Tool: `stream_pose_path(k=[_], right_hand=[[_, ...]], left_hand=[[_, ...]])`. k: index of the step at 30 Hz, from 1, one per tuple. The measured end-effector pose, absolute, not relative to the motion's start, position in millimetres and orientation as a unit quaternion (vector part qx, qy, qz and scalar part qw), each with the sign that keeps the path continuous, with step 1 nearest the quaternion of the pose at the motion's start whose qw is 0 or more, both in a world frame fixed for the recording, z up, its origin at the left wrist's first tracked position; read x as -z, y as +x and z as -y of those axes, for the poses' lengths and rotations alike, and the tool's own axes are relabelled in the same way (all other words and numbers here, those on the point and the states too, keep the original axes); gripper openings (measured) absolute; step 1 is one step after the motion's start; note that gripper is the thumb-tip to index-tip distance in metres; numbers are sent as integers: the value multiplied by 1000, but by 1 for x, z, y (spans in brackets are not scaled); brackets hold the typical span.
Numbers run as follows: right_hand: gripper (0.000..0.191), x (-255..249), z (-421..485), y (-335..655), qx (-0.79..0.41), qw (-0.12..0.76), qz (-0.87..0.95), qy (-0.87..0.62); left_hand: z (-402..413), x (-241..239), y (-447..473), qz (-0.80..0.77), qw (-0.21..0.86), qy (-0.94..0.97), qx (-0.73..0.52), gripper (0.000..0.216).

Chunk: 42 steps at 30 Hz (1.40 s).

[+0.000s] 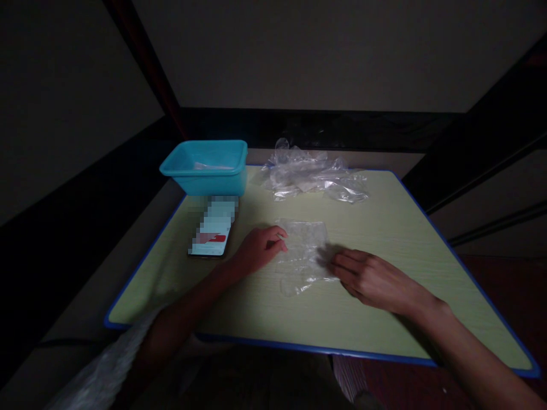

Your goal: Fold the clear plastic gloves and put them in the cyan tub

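A thin, clear, crinkled plastic piece (301,250) lies flat on the table in front of me; whether it is a bag or a glove I cannot tell. At its left edge is my left hand (261,249), with thumb and forefinger apart and nothing between them. My right hand (370,276) is at the opposite edge, its fingers bent together on the plastic and the thumb hidden beneath. Beyond both hands sits a loose heap of similar clear plastic (314,173).
At the back left corner stands a turquoise plastic basin (209,182) with something pale inside. A lit phone (216,228) lies in front of it, left of my left hand. The pale table (397,228) has a blue edge, with a wall behind it.
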State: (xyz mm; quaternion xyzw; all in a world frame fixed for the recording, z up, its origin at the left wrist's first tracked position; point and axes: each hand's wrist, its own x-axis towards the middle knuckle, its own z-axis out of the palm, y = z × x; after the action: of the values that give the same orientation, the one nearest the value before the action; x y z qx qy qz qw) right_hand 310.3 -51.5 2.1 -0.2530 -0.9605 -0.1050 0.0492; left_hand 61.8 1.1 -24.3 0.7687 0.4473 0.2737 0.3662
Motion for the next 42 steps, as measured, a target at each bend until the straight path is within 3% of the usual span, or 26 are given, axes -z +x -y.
stream_pose_path(k=[8,23,38,42], right_hand=[[32,9,41,322,123,119,958,-232],[34,13,35,326,42,134,963,-232],[35,1,24,322,-268,200,850,-408],[38,3,19,314,-351,256,770,-467]], left_hand=[[-1,23,63,-449,366,768,-274,15],[0,20,58,-451,362,773,-261,16],[-8,11,52,-474,394,745,-256,20],[-10,12,53,-480,410,728,-268,21]])
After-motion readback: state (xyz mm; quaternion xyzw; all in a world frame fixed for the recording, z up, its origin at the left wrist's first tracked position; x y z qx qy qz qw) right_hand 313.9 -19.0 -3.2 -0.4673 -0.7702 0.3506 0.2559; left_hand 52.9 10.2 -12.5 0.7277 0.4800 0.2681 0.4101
